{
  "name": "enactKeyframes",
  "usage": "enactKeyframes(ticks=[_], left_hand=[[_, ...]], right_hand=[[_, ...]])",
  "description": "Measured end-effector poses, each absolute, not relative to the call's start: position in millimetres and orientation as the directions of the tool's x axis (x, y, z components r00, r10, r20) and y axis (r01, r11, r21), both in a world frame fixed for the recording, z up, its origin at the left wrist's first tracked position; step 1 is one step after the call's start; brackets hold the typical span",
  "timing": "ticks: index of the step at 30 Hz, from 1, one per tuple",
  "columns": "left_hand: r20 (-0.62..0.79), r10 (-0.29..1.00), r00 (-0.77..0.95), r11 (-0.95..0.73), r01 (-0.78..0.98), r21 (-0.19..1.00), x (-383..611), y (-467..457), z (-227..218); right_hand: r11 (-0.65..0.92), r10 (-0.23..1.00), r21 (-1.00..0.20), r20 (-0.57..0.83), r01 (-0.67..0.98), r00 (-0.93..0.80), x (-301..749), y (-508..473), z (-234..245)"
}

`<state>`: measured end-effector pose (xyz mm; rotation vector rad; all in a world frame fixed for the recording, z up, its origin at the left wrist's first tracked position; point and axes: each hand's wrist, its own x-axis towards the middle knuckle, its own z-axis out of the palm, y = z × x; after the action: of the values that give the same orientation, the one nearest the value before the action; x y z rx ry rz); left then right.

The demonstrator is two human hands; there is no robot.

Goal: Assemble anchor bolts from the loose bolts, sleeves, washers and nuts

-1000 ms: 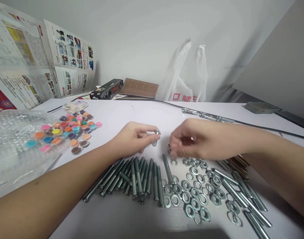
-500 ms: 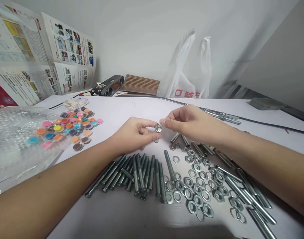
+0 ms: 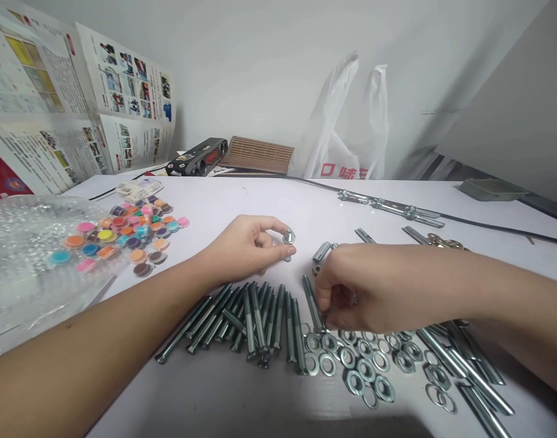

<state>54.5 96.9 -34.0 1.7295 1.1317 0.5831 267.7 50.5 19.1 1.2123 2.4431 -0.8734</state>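
My left hand [image 3: 255, 243] pinches a small metal bolt [image 3: 289, 236] between thumb and forefinger. Its silver top end points up with a ring around it, and a bit of it shows below the thumb. My right hand [image 3: 351, 289] has come down over the pile of hardware, its fingers curled together. Whatever lies in those fingers is hidden. Beside its fingertips a single long bolt [image 3: 312, 304] lies on the table, and just under them are loose washers [image 3: 327, 364] and hex nuts [image 3: 354, 382]. Several dark long bolts [image 3: 260, 319] lie in a row in front of my left hand.
Metal sleeves [image 3: 483, 410] lie at the right, and finished-looking anchor assemblies [image 3: 392, 207] farther back. Colourful little pots [image 3: 106, 235] and bubble wrap [image 3: 27, 255] spread at the left. A white plastic bag [image 3: 342, 134] and a grey box [image 3: 492, 190] stand behind.
My right hand has moved away from the bolt in my left hand, down and toward me onto the washers and nuts. The left hand stays in place, still holding the bolt.
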Motion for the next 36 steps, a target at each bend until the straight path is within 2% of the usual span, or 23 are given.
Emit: enactKeyframes(ticks=[6, 12, 15, 19, 24, 28, 36], left_hand=[[-0.085, 0.866, 0.492, -0.131, 0.388, 0.912, 53, 96, -35], [-0.078, 0.872, 0.483, -0.148, 0.413, 0.898, 53, 96, -37], [-0.098, 0.872, 0.479, -0.140, 0.436, 0.889, 53, 97, -38], [-0.109, 0.870, 0.481, -0.136, 0.447, 0.884, 52, 99, -38], [-0.140, 0.844, 0.517, -0.134, 0.456, 0.880, 51, 99, -35], [-0.150, 0.838, 0.525, -0.137, 0.468, 0.873, 51, 98, -33], [-0.149, 0.843, 0.516, -0.136, 0.473, 0.870, 50, 99, -37]], right_hand=[[0.432, 0.555, -0.481, -0.525, 0.763, -0.645, 267, 56, 14], [0.445, 0.557, -0.475, -0.518, 0.760, -0.650, 269, 58, 19], [0.416, 0.584, -0.498, -0.495, 0.761, -0.643, 271, 58, 24], [0.309, 0.667, -0.661, -0.361, 0.684, -0.651, 267, 60, 29], [0.077, 0.887, -0.798, -0.219, 0.598, -0.407, 252, 64, 21], [0.074, 0.955, -0.805, -0.114, 0.589, -0.276, 245, 67, 14], [-0.009, 0.926, -0.784, -0.240, 0.621, -0.290, 255, 76, 9]])
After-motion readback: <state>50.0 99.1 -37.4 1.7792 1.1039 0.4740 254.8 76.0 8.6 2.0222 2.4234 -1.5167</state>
